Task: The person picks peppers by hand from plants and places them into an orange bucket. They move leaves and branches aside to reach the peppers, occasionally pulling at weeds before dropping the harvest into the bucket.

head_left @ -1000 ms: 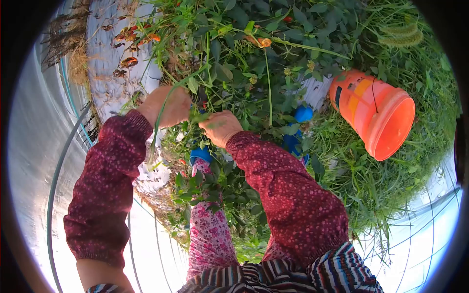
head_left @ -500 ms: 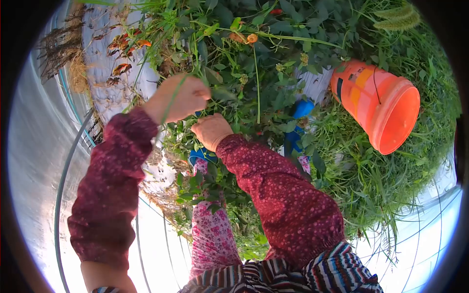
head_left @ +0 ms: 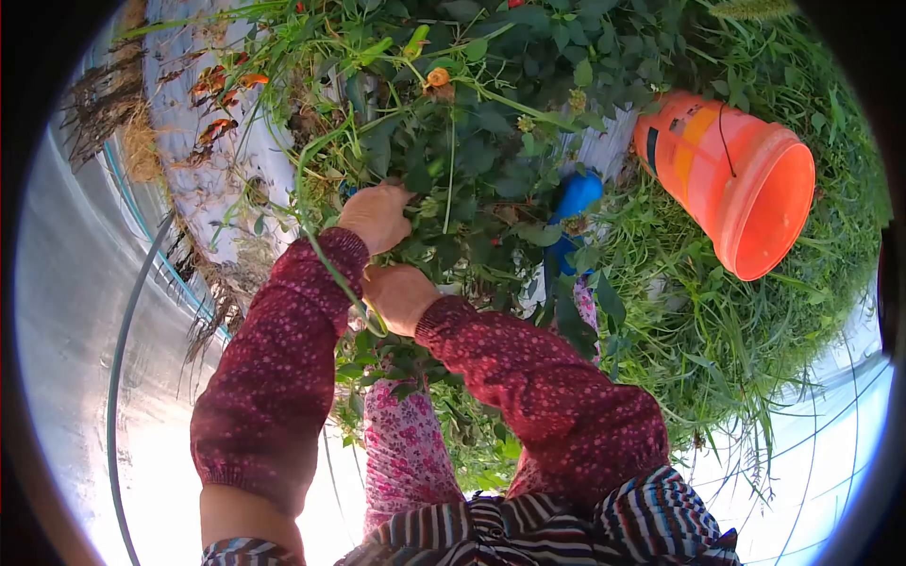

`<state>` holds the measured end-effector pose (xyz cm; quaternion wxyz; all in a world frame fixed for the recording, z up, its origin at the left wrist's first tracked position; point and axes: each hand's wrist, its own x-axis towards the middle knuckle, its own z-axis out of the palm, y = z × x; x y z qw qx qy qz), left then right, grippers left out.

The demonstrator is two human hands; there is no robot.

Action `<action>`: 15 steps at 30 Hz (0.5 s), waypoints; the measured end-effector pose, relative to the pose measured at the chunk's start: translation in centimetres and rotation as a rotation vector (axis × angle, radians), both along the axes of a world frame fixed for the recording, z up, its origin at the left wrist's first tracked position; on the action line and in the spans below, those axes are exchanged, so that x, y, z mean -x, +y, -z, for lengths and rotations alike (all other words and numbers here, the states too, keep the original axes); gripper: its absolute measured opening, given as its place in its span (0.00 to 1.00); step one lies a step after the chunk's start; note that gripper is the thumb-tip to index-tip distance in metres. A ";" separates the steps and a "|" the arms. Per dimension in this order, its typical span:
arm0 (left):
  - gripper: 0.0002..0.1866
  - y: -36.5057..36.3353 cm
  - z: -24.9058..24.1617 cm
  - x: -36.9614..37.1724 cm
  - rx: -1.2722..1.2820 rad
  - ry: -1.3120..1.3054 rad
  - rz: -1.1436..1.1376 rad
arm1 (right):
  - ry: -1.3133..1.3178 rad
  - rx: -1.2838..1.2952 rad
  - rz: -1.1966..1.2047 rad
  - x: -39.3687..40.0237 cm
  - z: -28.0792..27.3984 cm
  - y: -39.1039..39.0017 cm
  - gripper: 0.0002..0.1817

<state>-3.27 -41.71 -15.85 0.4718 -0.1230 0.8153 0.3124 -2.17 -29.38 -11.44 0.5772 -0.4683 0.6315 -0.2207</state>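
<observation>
My left hand reaches into the leafy green plants with its fingers curled; their tips are partly lost among leaves. Just below it, my right hand is closed close to the stems, and what its fingers hold is hidden. A long green stem crosses over my left wrist and bends down past the fingers of my right hand. Above the hands, a small orange fruit hangs among the stems, with a green pepper-like pod near it.
An orange bucket lies tilted on the grass at right, its mouth facing me. Dried red pods lie on pale sheeting at left. A blue shoe shows between plants. A hose curves along the left.
My left hand has moved right and down, deeper into the leaves and nearer my right hand. My right hand has dropped slightly. The long stem now lies across my left wrist.
</observation>
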 end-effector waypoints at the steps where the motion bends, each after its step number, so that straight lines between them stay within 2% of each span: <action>1: 0.25 -0.4 -0.8 -0.4 -0.013 0.022 0.041 | -0.003 -0.001 0.004 0.5 -1.2 0.4 0.19; 3: 0.22 -1.2 -1.5 -1.5 -0.030 0.020 0.024 | -0.219 -0.040 0.138 2.2 -3.1 2.1 0.22; 5: 0.20 -2.3 -2.4 -2.9 -0.051 0.045 0.127 | -0.467 -0.040 0.331 3.3 -2.5 4.6 0.22; 6: 0.16 -2.6 -2.9 -3.6 -0.038 0.015 0.117 | -0.775 -0.408 0.375 6.5 -3.5 4.5 0.17; 7: 0.16 -3.1 -3.4 -4.7 -0.039 0.005 0.123 | -0.903 -0.398 0.495 8.0 -2.9 5.8 0.16; 11: 0.13 -4.8 -4.9 -7.9 0.009 -0.013 0.149 | -0.744 -0.526 0.729 11.1 -0.5 9.0 0.14; 13: 0.12 -5.4 -4.7 -8.4 -0.030 0.072 0.025 | -0.716 -0.568 0.789 11.4 1.0 9.9 0.12; 14: 0.11 -5.3 -4.6 -8.6 -0.007 0.096 0.029 | -0.719 -0.569 0.792 11.0 1.6 10.0 0.12; 15: 0.11 -5.4 -4.4 -8.7 -0.007 0.096 0.032 | -0.609 -0.598 0.725 10.6 2.1 9.8 0.10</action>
